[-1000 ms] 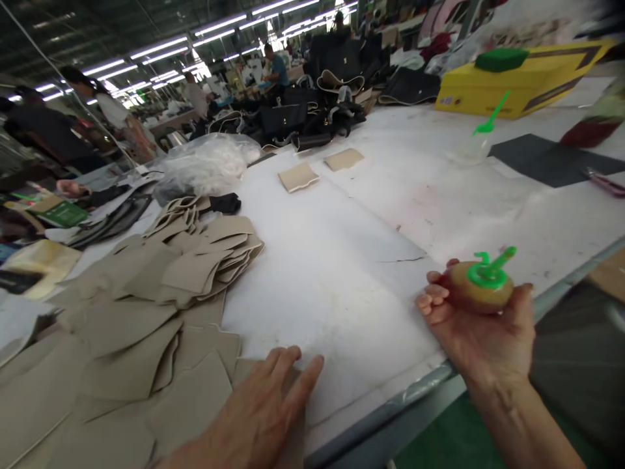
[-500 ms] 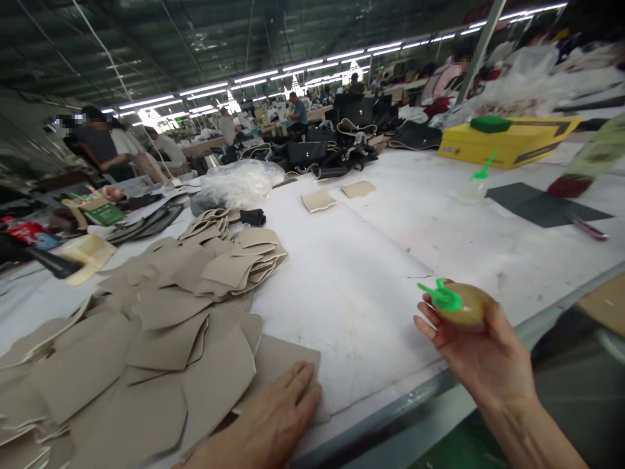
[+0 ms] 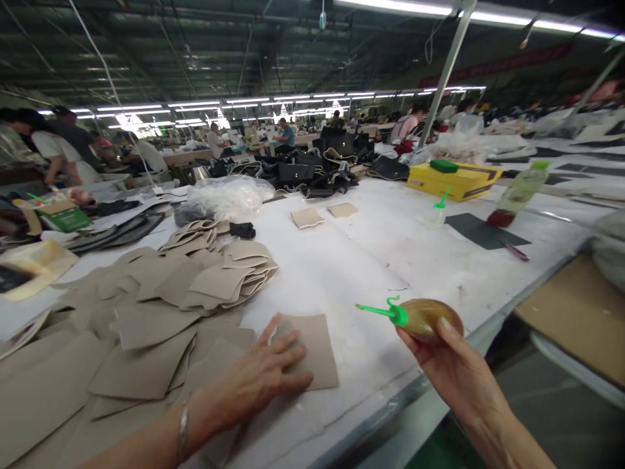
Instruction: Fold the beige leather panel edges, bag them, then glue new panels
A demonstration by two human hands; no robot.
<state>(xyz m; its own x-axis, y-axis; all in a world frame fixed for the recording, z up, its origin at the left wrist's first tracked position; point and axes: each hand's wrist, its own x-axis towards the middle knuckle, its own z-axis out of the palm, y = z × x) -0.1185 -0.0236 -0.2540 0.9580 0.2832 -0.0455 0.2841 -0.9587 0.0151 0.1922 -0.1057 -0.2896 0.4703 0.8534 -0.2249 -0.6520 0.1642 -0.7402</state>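
Observation:
My left hand (image 3: 273, 365) lies flat with fingers spread, pressing on a taupe leather-like piece (image 3: 319, 352) on the white table. To its left spreads a heap of similar taupe pieces (image 3: 146, 352), stacked and overlapping. My right hand (image 3: 454, 358) is wrapped round a squeeze bottle (image 3: 430, 319) of brownish, glue-like liquid. The bottle lies tilted on its side in the hand, its green nozzle (image 3: 381, 311) pointing left above the table. Two smaller beige pieces, one nearer (image 3: 307, 218) and one farther (image 3: 342, 210), rest beyond my hands.
Farther right are a yellow box (image 3: 454, 181), a small bottle with a green spout (image 3: 436, 212), a dark sheet (image 3: 486, 231), a pen-like tool (image 3: 516, 252) and a green-capped bottle (image 3: 517, 195). Black bags (image 3: 297, 172) and clear plastic (image 3: 224, 198) lie behind. Several people work in the background.
My left hand has moved with the taupe piece, which now lies apart from the heap's edge. My right hand has turned the bottle so its nozzle points left. The view has shifted.

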